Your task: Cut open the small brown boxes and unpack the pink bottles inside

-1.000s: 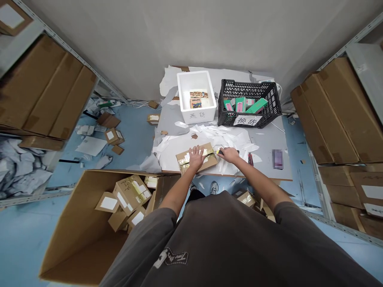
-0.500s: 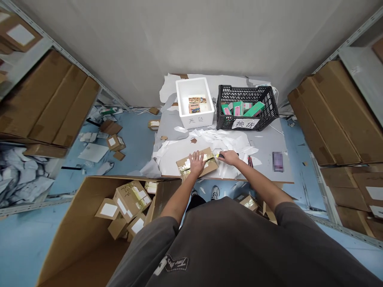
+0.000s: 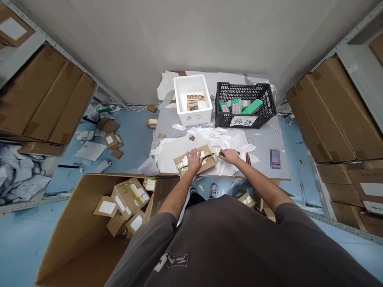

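Head view: the left hand (image 3: pixel 194 160) lies spread flat, pressing down on one kraft cardboard parcel (image 3: pixel 208 163) bound with gold tape, at the near edge of the table (image 3: pixel 266 149). The right hand (image 3: pixel 229 156) is closed around one utility knife (image 3: pixel 220 153), whose yellow tip reaches the parcel's right end; the blade is too small to make out.

The main risk is the blade skidding along the taped surface towards the left hand, which is close by, if the tape resists or the parcel shifts. The parcel also sits near the table edge, so a hard push could tip it off. White paper scraps (image 3: pixel 221 137) could snag the knife or hide it if it were put down.

Farther off on the table stand one white foam box (image 3: pixel 191 118) holding two printed packets (image 3: pixel 194 101) and one black plastic crate (image 3: pixel 223 119) holding about four green and pink boxes (image 3: pixel 242 106). Near left, one open cardboard carton (image 3: pixel 80 255) holds about five parcels (image 3: pixel 128 197).
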Action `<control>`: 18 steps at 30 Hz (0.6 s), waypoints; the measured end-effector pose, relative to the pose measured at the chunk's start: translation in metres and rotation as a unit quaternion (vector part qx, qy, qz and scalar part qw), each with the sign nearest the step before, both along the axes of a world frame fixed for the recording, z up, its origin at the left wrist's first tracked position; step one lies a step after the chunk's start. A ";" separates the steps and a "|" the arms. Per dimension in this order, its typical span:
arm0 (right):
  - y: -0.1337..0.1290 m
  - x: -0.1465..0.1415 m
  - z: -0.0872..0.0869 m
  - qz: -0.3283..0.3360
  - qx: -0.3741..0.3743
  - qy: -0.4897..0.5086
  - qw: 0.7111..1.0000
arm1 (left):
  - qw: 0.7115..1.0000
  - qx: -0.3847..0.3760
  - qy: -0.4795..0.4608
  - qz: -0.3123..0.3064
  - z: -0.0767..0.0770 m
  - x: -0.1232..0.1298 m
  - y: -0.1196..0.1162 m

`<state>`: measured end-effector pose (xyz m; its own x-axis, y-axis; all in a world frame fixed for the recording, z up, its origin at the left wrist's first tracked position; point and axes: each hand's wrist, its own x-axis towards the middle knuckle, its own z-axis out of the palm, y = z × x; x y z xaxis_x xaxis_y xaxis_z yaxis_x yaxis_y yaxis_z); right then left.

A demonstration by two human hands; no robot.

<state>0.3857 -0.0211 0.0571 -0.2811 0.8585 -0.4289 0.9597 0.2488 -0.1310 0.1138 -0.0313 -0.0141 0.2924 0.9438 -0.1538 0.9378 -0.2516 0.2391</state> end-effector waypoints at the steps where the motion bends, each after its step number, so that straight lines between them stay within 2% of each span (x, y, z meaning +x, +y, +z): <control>1: -0.002 0.001 0.000 -0.002 0.000 0.003 1.000 | 1.000 -0.003 -0.001 0.001 0.001 0.000 0.000; 7: -0.007 -0.008 -0.003 -0.009 -0.009 0.028 1.000 | 1.000 0.010 -0.006 0.008 0.004 0.000 0.000; 13: 0.010 -0.020 -0.007 -0.041 -0.008 0.030 0.999 | 1.000 0.018 -0.014 0.004 0.003 0.000 -0.001; 16: 0.017 -0.013 -0.008 -0.054 -0.011 0.032 0.998 | 0.999 0.022 -0.024 0.001 0.001 0.000 -0.002; 18: 0.015 -0.003 -0.011 -0.100 -0.005 0.046 0.994 | 0.999 0.027 -0.032 -0.001 0.000 0.000 -0.003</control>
<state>0.3823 -0.0065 0.0457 -0.1445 0.8967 -0.4184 0.9736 0.0533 -0.2221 0.1137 -0.0346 -0.0137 0.3016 0.9497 -0.0846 0.9209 -0.2671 0.2840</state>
